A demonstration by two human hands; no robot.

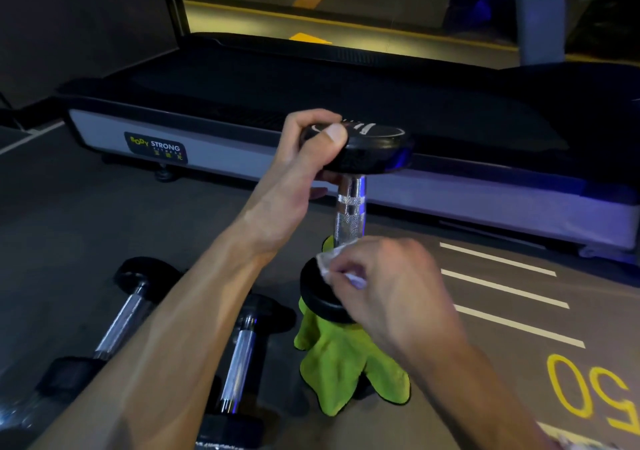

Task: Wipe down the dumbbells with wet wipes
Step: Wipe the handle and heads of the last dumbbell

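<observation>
A black dumbbell with a knurled chrome handle stands upright, its lower head resting on a green cloth on the floor. My left hand grips the rim of its upper head, thumb on top. My right hand pinches a crumpled white wet wipe against the top of the lower head, beside the base of the handle. Two more dumbbells lie on the floor to the left, one partly under my left forearm, the other beside the cloth.
A treadmill deck with a "Body Strong" label runs across the floor just behind the upright dumbbell. White stripes and a yellow painted number mark the floor to the right. A glass wall stands at the back.
</observation>
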